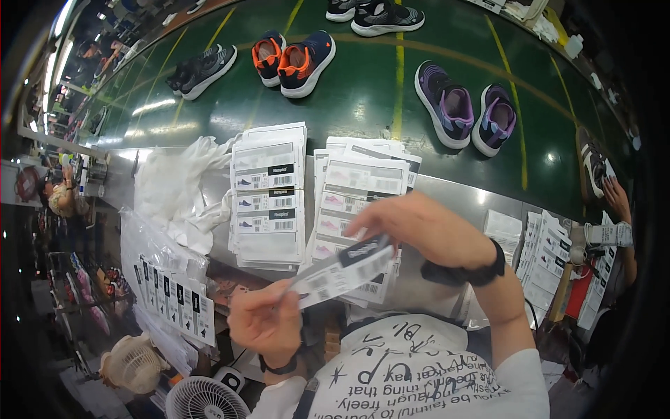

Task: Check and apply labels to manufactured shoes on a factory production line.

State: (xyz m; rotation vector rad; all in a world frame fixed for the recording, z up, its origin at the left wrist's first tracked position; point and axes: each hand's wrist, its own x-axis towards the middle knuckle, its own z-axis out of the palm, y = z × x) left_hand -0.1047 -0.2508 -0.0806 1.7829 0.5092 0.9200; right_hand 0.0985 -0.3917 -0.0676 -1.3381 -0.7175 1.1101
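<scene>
A printed label strip (347, 271), white and grey with a dark band at its far end, is stretched tilted between my two hands. My left hand (266, 325) pinches its near left end. Curled over the dark far end, my right hand (422, 229) seems to grip it; the strip and fingertips are slightly blurred. Beneath my right hand lies a stack of label sheets with pink shoe pictures (363, 174), partly hidden by hand and strip. Beside it on the left is a neat stack of label sheets with blue shoe pictures (268, 199).
Beyond the metal ledge (481, 199) runs a green conveyor belt (349, 91) bearing navy-orange shoes (306, 64), purple shoes (447, 112) and others. White plastic bags (178, 185) and bagged labels (174, 297) lie left. A white fan (207, 401) stands lower left. Another person's hand (615, 197) is at far right.
</scene>
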